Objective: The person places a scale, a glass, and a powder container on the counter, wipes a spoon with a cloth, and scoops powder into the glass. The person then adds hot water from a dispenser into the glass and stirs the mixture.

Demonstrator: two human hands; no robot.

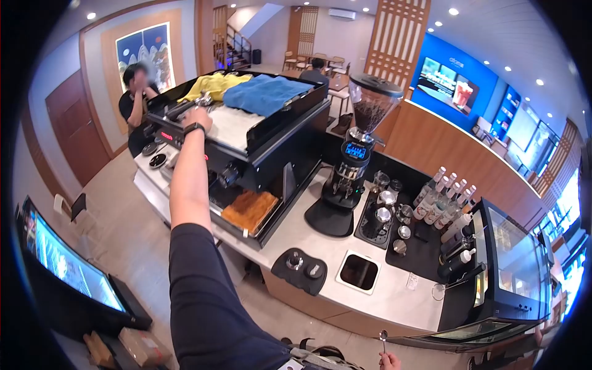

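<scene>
The left hand [196, 117] reaches out at full arm's length to the top of the espresso machine [290, 135], over its front edge, close to some small metal pieces [203, 97]. Its fingers are too small and hidden to tell whether they grip anything. The right hand [390, 361] is low, beyond the counter's [410, 308] near edge, closed round the handle of a spoon [383, 337] held upright, bowl up.

The step in hand looks like reaching for or placing something on the machine top while the spoon is held aside. The next move seems to call for a careful touch among the metal pieces and a steady spoon.

Beside that hand, a yellow cloth [213, 87] and a blue cloth [265, 94] lie along the machine top's far edge; a brown cloth [250, 209] lies lower, on the drip tray. The grinder [354, 151] stands right of the machine, a black mat [300, 271] at the counter's near edge, and bottles [441, 197] towards its far edge. A person [137, 102] is past the machine's left end.
</scene>
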